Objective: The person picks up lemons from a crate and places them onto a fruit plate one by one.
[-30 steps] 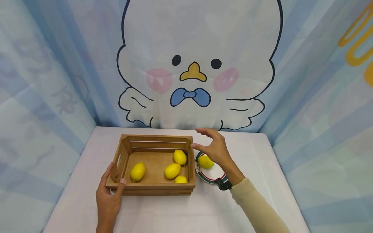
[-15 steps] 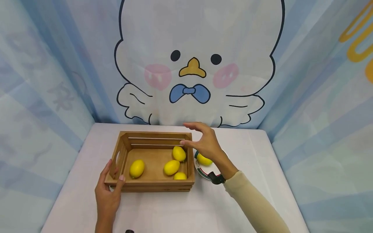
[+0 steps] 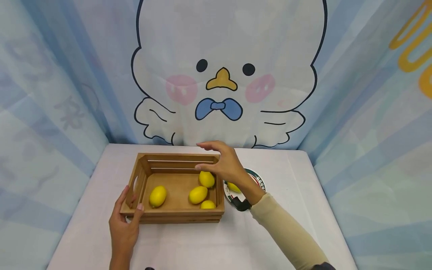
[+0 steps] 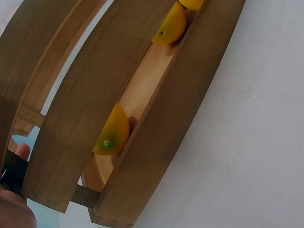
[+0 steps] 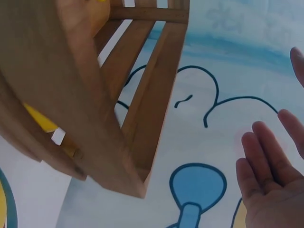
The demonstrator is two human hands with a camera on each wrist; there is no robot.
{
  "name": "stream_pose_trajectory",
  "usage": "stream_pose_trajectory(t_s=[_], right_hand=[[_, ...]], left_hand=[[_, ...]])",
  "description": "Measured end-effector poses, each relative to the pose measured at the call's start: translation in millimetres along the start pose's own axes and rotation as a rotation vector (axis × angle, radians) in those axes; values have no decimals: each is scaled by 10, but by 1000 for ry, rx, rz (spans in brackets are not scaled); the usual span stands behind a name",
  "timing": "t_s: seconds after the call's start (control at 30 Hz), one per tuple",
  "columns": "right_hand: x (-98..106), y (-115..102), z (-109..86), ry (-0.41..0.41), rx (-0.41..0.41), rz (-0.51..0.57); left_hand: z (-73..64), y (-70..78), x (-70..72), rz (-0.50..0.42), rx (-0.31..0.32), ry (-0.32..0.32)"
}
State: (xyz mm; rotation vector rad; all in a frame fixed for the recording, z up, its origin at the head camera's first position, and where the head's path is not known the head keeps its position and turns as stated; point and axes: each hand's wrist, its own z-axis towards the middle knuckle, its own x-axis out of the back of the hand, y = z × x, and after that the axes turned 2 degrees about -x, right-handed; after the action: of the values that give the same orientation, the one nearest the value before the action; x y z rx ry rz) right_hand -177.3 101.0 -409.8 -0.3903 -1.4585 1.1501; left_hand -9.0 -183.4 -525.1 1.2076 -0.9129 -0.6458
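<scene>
One wooden crate stands on the bench, left of its middle and near the back edge. Four lemons lie inside: one toward the crate's left end, three grouped at its right. The left hand has its grip curled round the crate's left end, thumb on the front rim. The right hand hovers over the back right corner, its grip spread. Just right of the crate, one plate carries one more lemon, partly hidden; lettering on the plate's rim is too small to read. Beyond the bench's back edge hangs a curtain printed with one cartoon bird.
</scene>
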Motion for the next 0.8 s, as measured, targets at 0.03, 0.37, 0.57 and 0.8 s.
stream_pose_trajectory(t_s=[0.03, 0.37, 0.57, 0.8], right_hand=[[-16, -14, 14, -6, 7, 1], [-125, -152, 122, -41, 74, 19], [-174, -195, 173, -74, 86, 38], [-228, -196, 226, -136, 89, 43]], left_hand=[[-1, 0, 1, 1, 0, 0], [-5, -3, 4, -40, 8, -6], [-2, 0, 7, -25, 5, -6], [-7, 10, 4, -25, -3, -2]])
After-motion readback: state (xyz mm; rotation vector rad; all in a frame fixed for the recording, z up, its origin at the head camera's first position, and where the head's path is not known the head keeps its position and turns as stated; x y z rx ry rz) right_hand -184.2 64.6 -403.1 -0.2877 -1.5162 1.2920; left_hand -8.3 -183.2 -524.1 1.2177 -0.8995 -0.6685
